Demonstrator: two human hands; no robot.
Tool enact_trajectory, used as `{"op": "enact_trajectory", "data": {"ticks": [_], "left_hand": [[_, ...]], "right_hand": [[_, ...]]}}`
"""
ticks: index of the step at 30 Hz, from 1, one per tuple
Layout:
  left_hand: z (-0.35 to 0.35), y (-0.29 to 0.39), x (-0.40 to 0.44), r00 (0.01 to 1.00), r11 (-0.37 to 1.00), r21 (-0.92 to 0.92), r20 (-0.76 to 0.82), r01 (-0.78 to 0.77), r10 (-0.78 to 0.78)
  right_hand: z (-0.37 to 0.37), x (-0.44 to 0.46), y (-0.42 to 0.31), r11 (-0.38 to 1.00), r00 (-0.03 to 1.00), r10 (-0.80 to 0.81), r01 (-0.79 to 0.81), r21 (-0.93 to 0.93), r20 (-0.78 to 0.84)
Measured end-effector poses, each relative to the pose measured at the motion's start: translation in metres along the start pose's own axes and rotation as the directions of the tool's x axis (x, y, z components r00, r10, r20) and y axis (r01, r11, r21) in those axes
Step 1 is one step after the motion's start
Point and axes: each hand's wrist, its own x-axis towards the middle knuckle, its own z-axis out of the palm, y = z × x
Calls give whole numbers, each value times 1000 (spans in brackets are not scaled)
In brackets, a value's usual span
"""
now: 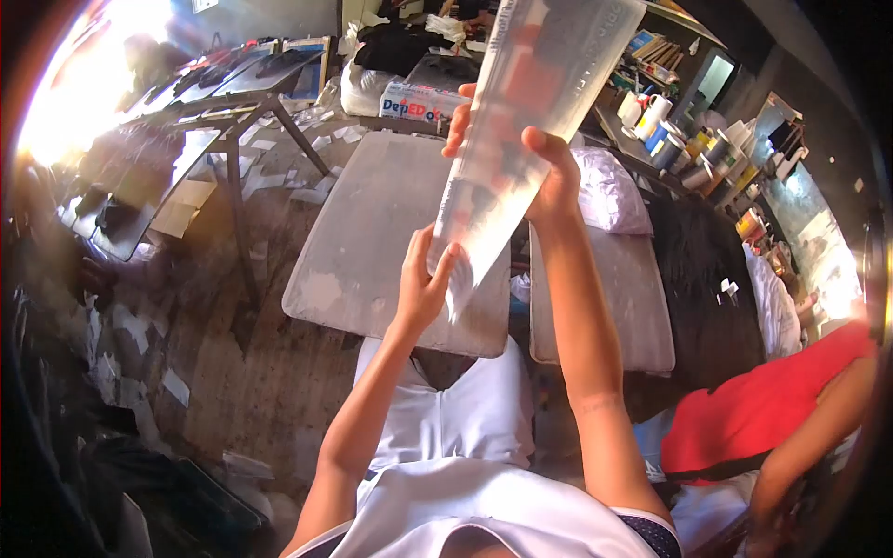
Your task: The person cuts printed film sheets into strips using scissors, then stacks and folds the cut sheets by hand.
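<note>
A long, translucent plastic piece [507, 139], like a folded sheet or flat stack, with faint lettering along its edges, is held up in front of me. It tilts over a grey board, and its lower end narrows to a point. My left hand [428, 279] pinches it near this lower end, thumb on the front. Higher up, my right hand [555, 177] grips it from behind. The right thumb lies at its right edge and the fingertips show past its left edge. The rest of those fingers appear only blurred through the plastic.
Below are the grey board [372, 214] and a second board [605, 298] with a white plastic bundle [611, 191]. A person in red [753, 409] is at right. Containers [665, 139] crowd a shelf; paper scraps litter the wooden floor [214, 409]. A metal-legged table [233, 139] stands left.
</note>
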Motion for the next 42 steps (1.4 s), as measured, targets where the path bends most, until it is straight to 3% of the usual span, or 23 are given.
{"op": "enact_trajectory", "data": {"ticks": [2,3,4,6,8,9,11,12,14,16,17,19,23,26,28,31,35,42], "left_hand": [[-10,-14,4,966,950,-192,123,248,-227],[-19,-12,8,967,940,-259,186,220,-175],[-36,5,12,922,920,-243,313,309,-227],[-62,9,16,875,898,-259,429,356,-224],[-84,37,18,797,842,-183,471,507,-377],[-97,26,15,795,854,-154,474,497,-378],[-118,25,17,772,881,10,477,473,-420],[-130,38,20,745,877,146,475,458,-468],[-149,49,25,673,811,349,453,470,-585],[-166,47,31,582,746,402,467,531,-666],[-174,39,36,558,750,446,501,488,-661],[-183,22,42,530,768,497,556,405,-640],[-186,-10,54,481,746,519,570,417,-666],[-177,-15,54,762,817,559,464,144,-452],[-174,-7,39,879,862,435,264,260,-398],[-199,-29,18,895,845,366,67,389,-441],[-198,-21,-20,916,822,449,17,350,-400],[-179,-8,-39,946,852,428,-22,302,-325]], "right_hand": [[-6,2,-6,1000,1000,-28,28,6,-13],[-9,0,-9,990,998,-56,55,132,-3],[-13,-3,-12,964,996,-85,82,254,0],[-20,-12,-19,961,989,-143,145,235,-26],[-25,-27,-21,911,977,-183,211,354,-109],[-17,-37,-23,922,962,-169,231,312,-214],[-14,-61,-28,984,880,-152,176,12,-449],[-17,-79,-27,983,799,-175,113,-143,-576],[-57,-134,-32,921,535,30,-342,-184,-845],[-58,-170,-37,924,564,-58,-282,-259,-824],[-63,-185,-38,925,552,-44,-292,-243,-833],[-77,-222,-30,847,553,234,-519,-111,-800],[-101,-276,-9,697,559,388,-698,-163,-733],[-108,-304,6,740,591,274,-633,-225,-759],[-107,-319,9,730,556,329,-662,-168,-764],[-94,-321,6,640,506,340,-742,-200,-793],[-85,-317,5,631,484,336,-753,-189,-808],[-84,-313,5,605,458,341,-775,-182,-821]]}}
